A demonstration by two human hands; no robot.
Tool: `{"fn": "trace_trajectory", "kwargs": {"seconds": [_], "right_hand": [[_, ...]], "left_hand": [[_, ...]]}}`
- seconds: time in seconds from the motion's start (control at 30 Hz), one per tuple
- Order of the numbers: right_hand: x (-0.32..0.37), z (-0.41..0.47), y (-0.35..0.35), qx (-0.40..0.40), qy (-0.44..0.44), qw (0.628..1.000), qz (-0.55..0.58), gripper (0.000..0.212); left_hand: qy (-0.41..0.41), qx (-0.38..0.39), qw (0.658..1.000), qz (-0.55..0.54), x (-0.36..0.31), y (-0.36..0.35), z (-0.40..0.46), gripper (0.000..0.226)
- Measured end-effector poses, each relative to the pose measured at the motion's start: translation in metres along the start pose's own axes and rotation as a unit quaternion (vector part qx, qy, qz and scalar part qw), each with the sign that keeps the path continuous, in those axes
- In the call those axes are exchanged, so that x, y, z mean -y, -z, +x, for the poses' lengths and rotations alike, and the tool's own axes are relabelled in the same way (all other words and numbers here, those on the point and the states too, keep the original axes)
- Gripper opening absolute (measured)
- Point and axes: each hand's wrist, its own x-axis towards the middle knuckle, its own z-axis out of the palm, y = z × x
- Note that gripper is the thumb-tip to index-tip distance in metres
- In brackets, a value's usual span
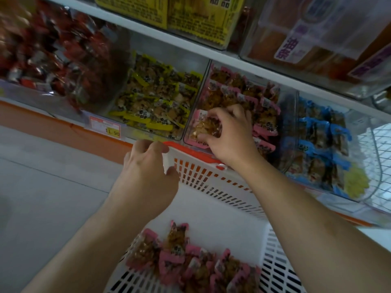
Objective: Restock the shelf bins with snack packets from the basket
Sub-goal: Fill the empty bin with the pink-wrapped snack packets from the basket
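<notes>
My left hand [148, 163] grips the far rim of the white slotted basket [222, 187], fingers curled over its corner. Several pink-edged snack packets [190, 259] lie on the basket's floor near me. My right hand [228, 132] reaches over the rim into the clear shelf bin of pink packets [243, 98] and pinches one pink packet [206, 127] at the bin's front left corner. The bin holds several packets of the same kind.
A bin of yellow packets [156, 102] stands left of the pink bin, red packets [53, 56] further left, blue packets [321, 144] to the right. A price tag [104, 125] hangs on the orange shelf edge. Above is another shelf with yellow boxes [190, 15]. Grey floor [42, 197] lies left.
</notes>
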Motion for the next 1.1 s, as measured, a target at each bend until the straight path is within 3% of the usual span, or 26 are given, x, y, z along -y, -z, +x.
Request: {"fn": "trace_trajectory", "kwargs": {"seconds": [0.2,0.27,0.4,0.53,0.63,0.77,0.9,1.0,1.1], "right_hand": [[0.008,-0.071,0.024,-0.105,0.014,0.983,0.149,0.018],[0.013,-0.102,0.016,-0.056,0.015,0.985,0.165,0.012],[0.025,-0.150,-0.037,0.188,-0.021,0.978,0.084,0.013],[0.052,-0.181,-0.111,0.345,0.038,0.936,0.058,0.035],[0.068,-0.195,-0.156,0.381,0.097,0.918,-0.040,0.036],[0.072,-0.201,-0.198,0.350,0.098,0.925,-0.111,0.050],[0.067,-0.195,-0.195,0.363,0.077,0.924,-0.091,0.027],[0.060,-0.191,-0.176,0.358,0.049,0.932,-0.016,0.020],[0.055,-0.181,-0.141,0.379,-0.036,0.910,0.166,0.023]], "left_hand": [[-0.008,-0.010,1.000,-0.006,0.011,0.012,0.005,0.048],[0.006,0.015,1.000,0.021,0.017,0.015,0.006,0.049],[0.036,0.107,0.990,0.089,0.030,0.011,0.006,0.028],[0.012,0.104,0.987,0.120,0.036,0.011,0.002,0.019],[0.006,0.101,0.988,0.121,0.035,0.014,0.002,0.019],[0.017,0.118,0.987,0.107,0.033,0.013,0.004,0.021],[0.017,0.126,0.986,0.103,0.033,0.014,0.006,0.021],[0.017,0.124,0.987,0.106,0.032,0.015,0.005,0.020],[0.027,0.134,0.985,0.104,0.033,0.015,0.008,0.020]]}}
